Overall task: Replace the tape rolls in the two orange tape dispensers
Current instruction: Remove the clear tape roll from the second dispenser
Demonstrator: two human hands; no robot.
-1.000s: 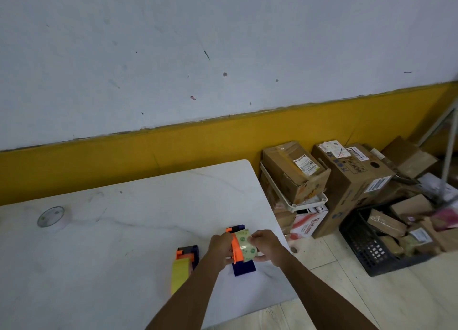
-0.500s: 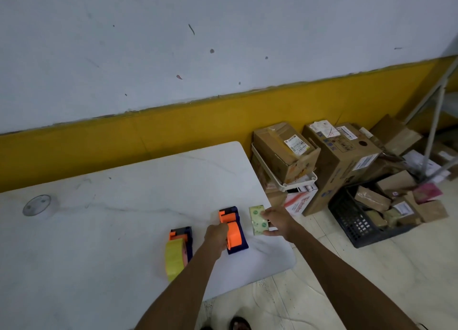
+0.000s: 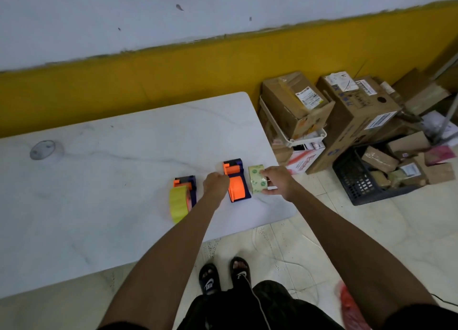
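Two orange and dark-blue tape dispensers sit near the front right of the white marble table (image 3: pixel 104 171). The right dispenser (image 3: pixel 236 183) has a bare orange hub and no roll on it. My left hand (image 3: pixel 215 183) has its fingers curled against that dispenser's left side. My right hand (image 3: pixel 277 181) pinches a pale green printed tape roll (image 3: pixel 257 179) standing on edge on the table just right of the dispenser. The left dispenser (image 3: pixel 186 189) carries a yellow tape roll (image 3: pixel 179 203).
A clear tape roll (image 3: pixel 42 150) lies flat at the table's far left. Right of the table, on the floor, stand cardboard boxes (image 3: pixel 295 101), a white tray rack (image 3: pixel 297 137) and a black crate (image 3: pixel 359 181) with parcels. My sandalled feet (image 3: pixel 223 275) stand at the table's front edge.
My right hand has pulled the green printed roll off the right dispenser and set it down on the table to its right. The left hand stays on the dispenser.
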